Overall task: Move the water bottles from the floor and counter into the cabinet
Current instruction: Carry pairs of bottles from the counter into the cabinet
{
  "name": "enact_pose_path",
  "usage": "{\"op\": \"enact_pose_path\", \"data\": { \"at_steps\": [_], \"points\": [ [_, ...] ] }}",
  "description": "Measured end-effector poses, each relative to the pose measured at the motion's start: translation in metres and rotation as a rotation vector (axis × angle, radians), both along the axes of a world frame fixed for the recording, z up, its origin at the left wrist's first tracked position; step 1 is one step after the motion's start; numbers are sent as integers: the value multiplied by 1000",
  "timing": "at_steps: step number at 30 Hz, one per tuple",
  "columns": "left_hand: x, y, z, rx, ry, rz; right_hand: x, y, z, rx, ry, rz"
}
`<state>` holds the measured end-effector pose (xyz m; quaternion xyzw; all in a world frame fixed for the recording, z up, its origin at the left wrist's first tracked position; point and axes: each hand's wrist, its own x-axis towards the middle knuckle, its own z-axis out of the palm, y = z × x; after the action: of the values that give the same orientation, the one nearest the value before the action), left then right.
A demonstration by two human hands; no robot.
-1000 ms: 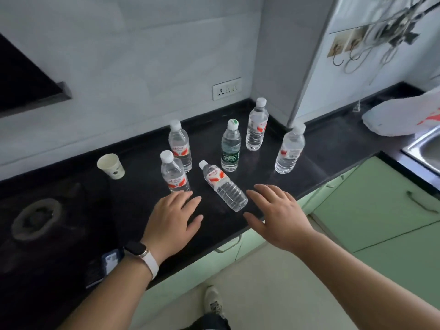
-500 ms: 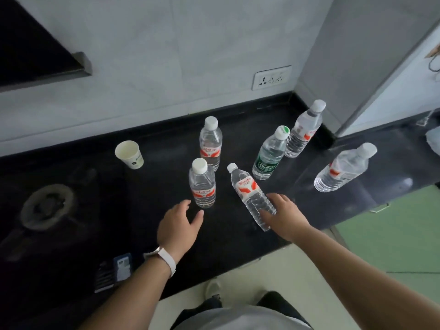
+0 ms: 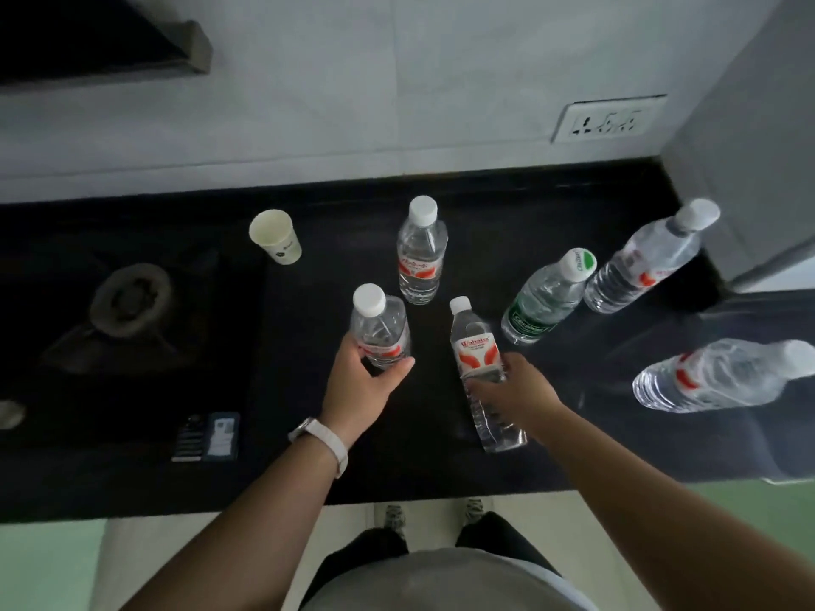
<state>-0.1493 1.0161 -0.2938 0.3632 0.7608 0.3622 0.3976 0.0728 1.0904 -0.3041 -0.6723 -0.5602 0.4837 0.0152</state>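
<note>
Clear red-labelled bottles (image 3: 381,332) (image 3: 478,368) sit in both hands' grips (image 3: 361,381) (image 3: 516,394).

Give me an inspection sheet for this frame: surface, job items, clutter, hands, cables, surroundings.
Surface: black stone counter, dark and glossy.
Job's things: six clear plastic water bottles; five red-labelled, one green-labelled bottle. The lying red-labelled bottle is on its side; the others stand.
Clutter: white paper cup; dark booklet.
Grippers: left hand wraps the near upright bottle; right hand fingers grip the lying bottle.
Cables: nothing seen.
Surroundings: gas burner at left, white wall socket, pale green cabinet front below; its door not visibly open.
</note>
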Motion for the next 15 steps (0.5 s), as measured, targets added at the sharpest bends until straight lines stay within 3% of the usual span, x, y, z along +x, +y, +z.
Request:
{"op": "enact_pose_path", "data": {
  "at_steps": [8,15],
  "points": [
    [36,8,1,26,25,328,6,19,-15,-70,28,123],
    [53,-1,7,15,52,435,1,22,-16,-17,-11,240]
  ]
}}
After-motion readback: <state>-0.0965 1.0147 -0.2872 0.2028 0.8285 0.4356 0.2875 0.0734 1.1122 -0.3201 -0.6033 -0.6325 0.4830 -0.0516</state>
